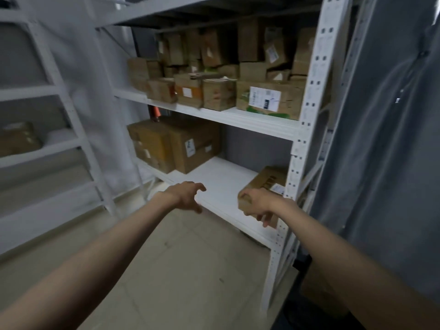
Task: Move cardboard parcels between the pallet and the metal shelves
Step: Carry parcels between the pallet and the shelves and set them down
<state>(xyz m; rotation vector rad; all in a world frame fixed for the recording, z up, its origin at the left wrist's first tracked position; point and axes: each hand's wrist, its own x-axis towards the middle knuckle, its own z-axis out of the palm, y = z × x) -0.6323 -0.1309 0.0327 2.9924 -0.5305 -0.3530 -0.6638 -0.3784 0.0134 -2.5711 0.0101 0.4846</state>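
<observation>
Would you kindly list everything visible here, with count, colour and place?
Metal shelves: one white unit ahead; a second, blurred, at left.
Small parcels: many, brown cardboard, crowded on the upper shelf.
Labelled parcel: one, brown with white label, upper shelf, right front.
Large boxes: two, brown, lower shelf, left.
Single parcel: one, brown, lower shelf, right front.
Curtain: one, grey, right.
Floor: beige.
Left hand: fingers spread, holding nothing, at the lower shelf edge.
Right hand: at the single parcel's near corner; grip unclear.
</observation>
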